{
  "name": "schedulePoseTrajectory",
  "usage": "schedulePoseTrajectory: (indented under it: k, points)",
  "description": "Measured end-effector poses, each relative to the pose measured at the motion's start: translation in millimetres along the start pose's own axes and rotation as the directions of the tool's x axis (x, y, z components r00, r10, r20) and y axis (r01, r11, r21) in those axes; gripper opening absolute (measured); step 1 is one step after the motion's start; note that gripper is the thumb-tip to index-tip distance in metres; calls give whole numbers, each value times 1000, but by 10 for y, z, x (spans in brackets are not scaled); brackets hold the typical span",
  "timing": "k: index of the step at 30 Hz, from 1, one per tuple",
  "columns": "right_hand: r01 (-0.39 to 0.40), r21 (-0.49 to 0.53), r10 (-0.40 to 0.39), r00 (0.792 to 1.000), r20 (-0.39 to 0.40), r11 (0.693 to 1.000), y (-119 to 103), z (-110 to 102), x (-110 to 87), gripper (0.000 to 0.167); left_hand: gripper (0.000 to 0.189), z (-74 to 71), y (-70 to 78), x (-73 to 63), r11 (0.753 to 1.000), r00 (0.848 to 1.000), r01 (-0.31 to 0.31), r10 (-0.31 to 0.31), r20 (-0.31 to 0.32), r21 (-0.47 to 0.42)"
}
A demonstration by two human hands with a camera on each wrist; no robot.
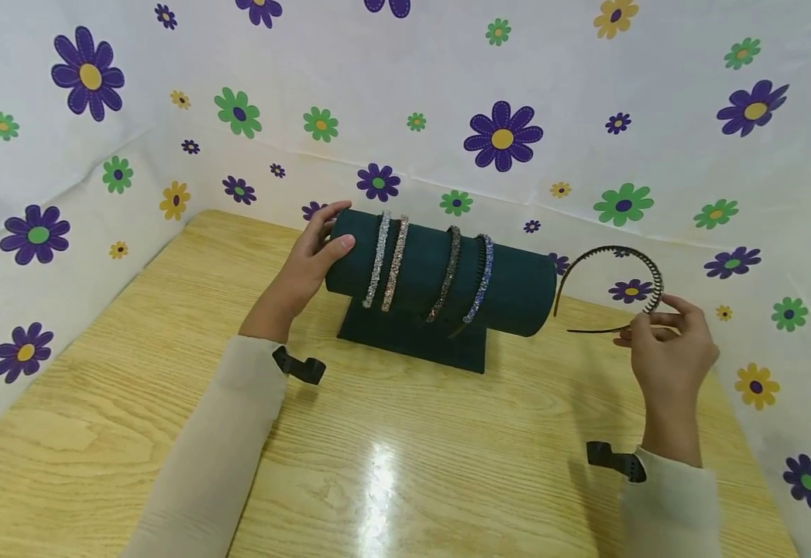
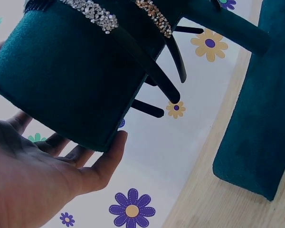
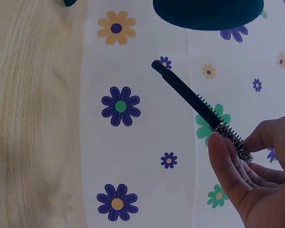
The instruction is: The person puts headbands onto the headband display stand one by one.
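A dark green velvet headband stand [image 1: 422, 271], a horizontal roll on a flat base, bears several glittery headbands. From left to right they are a silver headband [image 1: 378, 263], a rose-gold headband [image 1: 396, 263], a dark headband [image 1: 445, 275] and a blue headband [image 1: 480, 280]. My left hand [image 1: 300, 267] holds the roll's left end, thumb in front and fingers curling round the edge. Off the roll's right end, my right hand [image 1: 677, 356] pinches a dark toothed headband [image 1: 658, 277] in the air. Dark stones cover part of this headband [image 3: 233, 141] in the right wrist view.
The stand's base [image 1: 412, 341] rests on a light wooden table [image 1: 461, 442]. Behind and beside the table hangs a white flowered cloth [image 1: 405, 77]. Each wrist wears a small black camera mount [image 1: 300, 366].
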State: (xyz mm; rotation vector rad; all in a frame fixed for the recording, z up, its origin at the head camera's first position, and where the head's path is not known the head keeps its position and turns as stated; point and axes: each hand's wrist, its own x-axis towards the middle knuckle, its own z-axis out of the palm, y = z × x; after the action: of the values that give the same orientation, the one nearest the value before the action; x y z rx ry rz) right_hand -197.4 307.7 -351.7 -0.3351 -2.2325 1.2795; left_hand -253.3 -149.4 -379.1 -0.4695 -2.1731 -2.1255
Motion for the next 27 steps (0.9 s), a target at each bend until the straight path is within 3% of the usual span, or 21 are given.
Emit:
schedulePoseTrajectory:
  k: [13, 21, 27]
  points:
    - [183, -51, -180, 982, 64, 982, -133, 166, -179, 45, 59, 3, 7, -7, 1000, 1000, 8, -8, -4, -3]
    - [298, -63, -293, 953, 80, 952, -195, 242, -280, 44, 59, 14, 18, -9, 1000, 1000, 6, -6, 2, -15]
    - [395, -84, -389, 918, 79, 915, -267, 292, -337, 40, 59, 11, 28, -14, 1000, 1000, 11, -11, 0, -24]
